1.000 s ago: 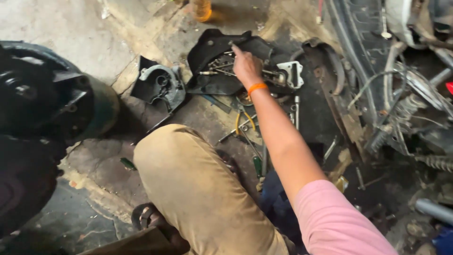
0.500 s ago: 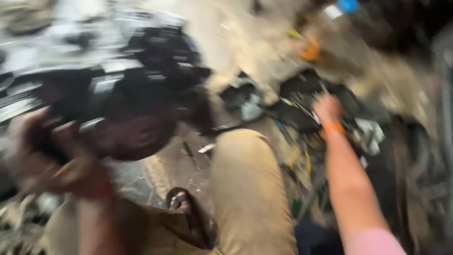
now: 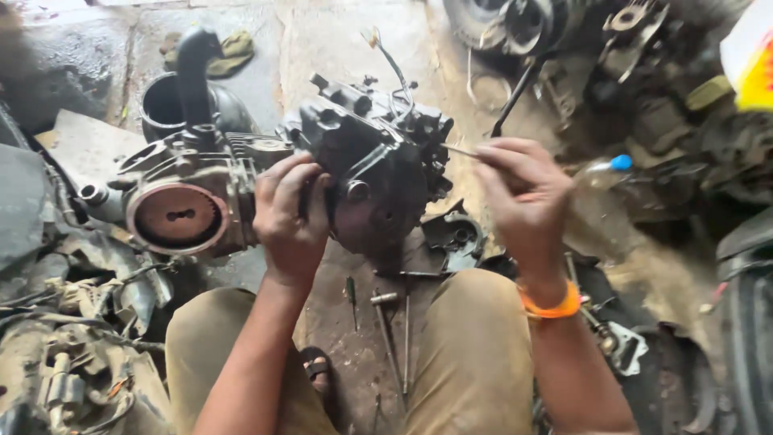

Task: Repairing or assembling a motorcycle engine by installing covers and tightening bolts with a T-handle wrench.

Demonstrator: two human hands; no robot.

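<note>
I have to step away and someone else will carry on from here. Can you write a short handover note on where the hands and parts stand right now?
Left hand: gripping the dark, greasy engine, steadying it above the floor between the knees.
Right hand: pinching a thin metal tool whose tip points at the engine's right side, next to the wire bundle.
Nearby: long rods and a screwdriver lie on the floor between the legs; a black cover lies under the engine.
Done: engine is lifted and held, tool is in hand.
Left: the tool tip has not clearly met the engine; whether it touches cannot be told.
</note>
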